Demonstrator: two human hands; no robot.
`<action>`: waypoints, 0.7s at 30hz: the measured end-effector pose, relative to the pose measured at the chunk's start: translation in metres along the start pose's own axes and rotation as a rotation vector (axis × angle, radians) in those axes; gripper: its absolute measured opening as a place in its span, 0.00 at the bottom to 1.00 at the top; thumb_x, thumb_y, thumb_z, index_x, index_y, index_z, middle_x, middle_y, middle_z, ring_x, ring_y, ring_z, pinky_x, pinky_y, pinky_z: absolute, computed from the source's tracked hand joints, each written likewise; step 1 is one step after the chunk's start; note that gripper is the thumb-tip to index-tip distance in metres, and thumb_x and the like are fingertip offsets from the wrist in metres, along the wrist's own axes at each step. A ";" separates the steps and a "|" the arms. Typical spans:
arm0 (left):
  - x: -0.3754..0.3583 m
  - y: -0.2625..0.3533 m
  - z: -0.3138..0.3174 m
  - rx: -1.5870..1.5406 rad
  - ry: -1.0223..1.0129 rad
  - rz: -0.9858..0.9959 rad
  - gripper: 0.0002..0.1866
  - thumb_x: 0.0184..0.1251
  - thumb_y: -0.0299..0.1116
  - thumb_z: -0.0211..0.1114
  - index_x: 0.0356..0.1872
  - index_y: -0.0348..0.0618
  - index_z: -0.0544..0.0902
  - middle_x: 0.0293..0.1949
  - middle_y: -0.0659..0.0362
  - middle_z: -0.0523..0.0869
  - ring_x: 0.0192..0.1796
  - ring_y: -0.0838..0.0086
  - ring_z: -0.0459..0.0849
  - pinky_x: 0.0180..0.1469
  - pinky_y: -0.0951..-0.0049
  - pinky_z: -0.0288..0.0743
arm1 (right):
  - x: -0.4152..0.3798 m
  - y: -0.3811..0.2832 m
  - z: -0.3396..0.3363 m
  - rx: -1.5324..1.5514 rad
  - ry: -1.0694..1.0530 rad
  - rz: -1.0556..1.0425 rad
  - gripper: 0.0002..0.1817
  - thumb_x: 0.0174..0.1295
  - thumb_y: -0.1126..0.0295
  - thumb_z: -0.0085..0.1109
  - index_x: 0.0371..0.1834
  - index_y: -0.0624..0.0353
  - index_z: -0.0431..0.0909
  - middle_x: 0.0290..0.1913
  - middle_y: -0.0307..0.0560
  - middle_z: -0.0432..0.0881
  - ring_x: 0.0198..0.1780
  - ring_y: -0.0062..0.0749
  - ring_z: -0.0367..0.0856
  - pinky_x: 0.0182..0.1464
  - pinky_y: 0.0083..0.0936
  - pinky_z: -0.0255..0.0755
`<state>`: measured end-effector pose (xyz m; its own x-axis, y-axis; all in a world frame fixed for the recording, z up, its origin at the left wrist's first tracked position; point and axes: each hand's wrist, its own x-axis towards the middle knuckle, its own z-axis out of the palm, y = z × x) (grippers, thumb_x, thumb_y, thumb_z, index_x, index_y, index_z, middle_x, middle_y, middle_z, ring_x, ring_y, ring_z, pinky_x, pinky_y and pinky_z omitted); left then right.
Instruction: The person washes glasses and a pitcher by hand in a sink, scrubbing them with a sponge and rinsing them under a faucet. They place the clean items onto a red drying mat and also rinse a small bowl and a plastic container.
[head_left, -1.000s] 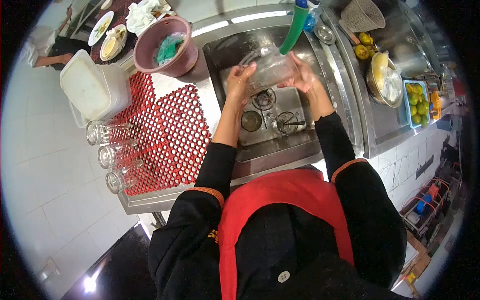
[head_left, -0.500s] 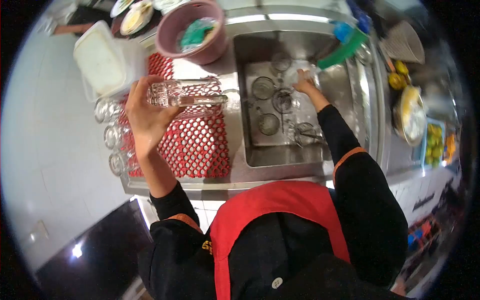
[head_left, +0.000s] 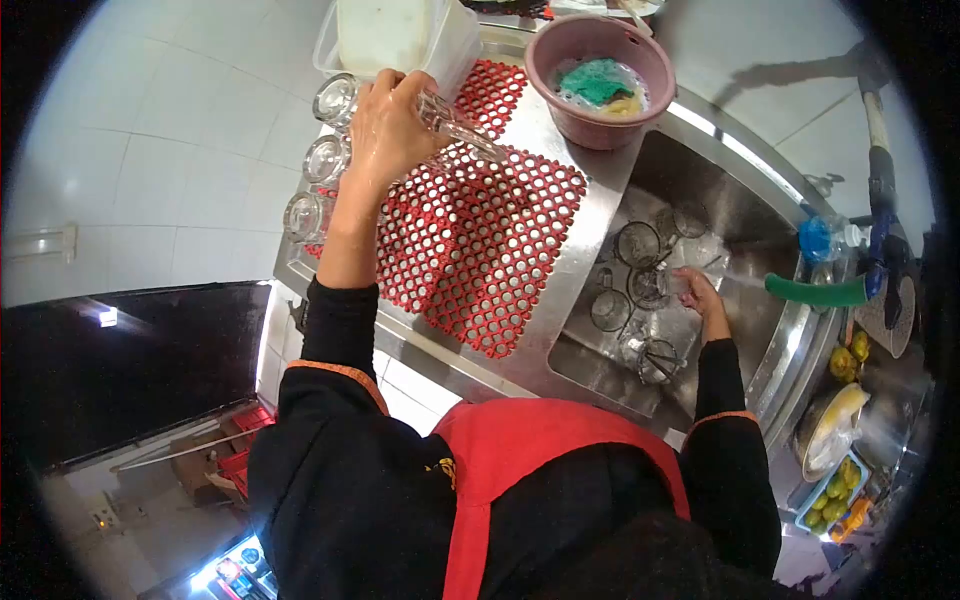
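Note:
My left hand (head_left: 393,128) is closed round a clear drinking glass (head_left: 462,128), held tilted on its side above the red perforated mat (head_left: 500,240). Upside down along the mat's left edge stand several clear glasses (head_left: 325,160). Down in the steel sink (head_left: 590,365), my right hand (head_left: 703,300) has its fingers curled at what looks like a clear glass (head_left: 676,287), only partly visible. Around it lie several glasses and mugs, among them a round glass (head_left: 637,244), a mug (head_left: 609,309) and a glass with utensils in it (head_left: 657,358).
A pink bucket (head_left: 600,122) with a green cloth (head_left: 598,82) in suds stands behind the mat. Left of it is a clear plastic tub (head_left: 455,45). A green hose (head_left: 815,291) points over the sink, with water coming out. A basin (head_left: 830,430) and a blue tray of green fruit (head_left: 832,495) sit at right.
The view has swung to the left. My left hand has carried the glass toward the row of upturned glasses. My right hand stays in the sink, its fingers now more curled.

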<state>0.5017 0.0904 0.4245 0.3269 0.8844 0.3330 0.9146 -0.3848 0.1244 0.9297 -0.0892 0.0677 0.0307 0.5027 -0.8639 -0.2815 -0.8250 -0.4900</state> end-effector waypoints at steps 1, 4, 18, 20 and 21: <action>0.003 0.001 0.002 0.048 -0.028 -0.017 0.25 0.29 0.36 0.72 0.37 0.50 0.76 0.38 0.55 0.74 0.42 0.58 0.72 0.42 0.62 0.70 | -0.015 -0.005 0.001 0.004 0.013 0.002 0.16 0.46 0.62 0.56 0.39 0.54 0.72 0.20 0.35 0.67 0.09 0.19 0.59 0.10 0.16 0.54; 0.010 -0.001 0.009 0.121 -0.058 -0.025 0.25 0.30 0.35 0.71 0.38 0.50 0.77 0.38 0.54 0.75 0.42 0.57 0.72 0.42 0.62 0.70 | -0.074 -0.035 0.011 0.051 -0.378 -0.161 0.14 0.45 0.63 0.55 0.37 0.52 0.71 0.38 0.34 0.70 0.14 0.14 0.53 0.13 0.13 0.50; -0.012 0.079 0.032 -0.287 0.217 0.375 0.32 0.38 0.34 0.70 0.51 0.50 0.71 0.43 0.48 0.74 0.47 0.57 0.70 0.48 0.59 0.64 | -0.146 -0.049 0.026 -0.817 0.770 -1.301 0.34 0.31 0.65 0.67 0.47 0.58 0.66 0.43 0.44 0.75 0.43 0.33 0.74 0.46 0.27 0.68; -0.035 0.134 0.061 -1.021 -0.120 0.175 0.20 0.45 0.34 0.68 0.42 0.44 0.77 0.31 0.57 0.79 0.30 0.74 0.76 0.35 0.76 0.71 | -0.145 -0.052 0.037 -0.159 0.547 -1.207 0.24 0.43 0.62 0.62 0.43 0.60 0.68 0.42 0.44 0.75 0.31 0.31 0.75 0.34 0.25 0.71; -0.047 0.160 0.081 -1.262 -0.349 0.093 0.18 0.51 0.37 0.65 0.44 0.45 0.76 0.32 0.58 0.79 0.30 0.79 0.76 0.29 0.82 0.70 | -0.151 -0.056 0.039 -0.154 0.562 -1.203 0.24 0.43 0.62 0.62 0.43 0.60 0.68 0.42 0.44 0.75 0.31 0.31 0.75 0.34 0.25 0.71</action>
<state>0.6520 0.0082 0.3527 0.5940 0.7897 0.1536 0.0966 -0.2596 0.9609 0.9030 -0.1087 0.2298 0.5798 0.7899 0.1996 0.3086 0.0138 -0.9511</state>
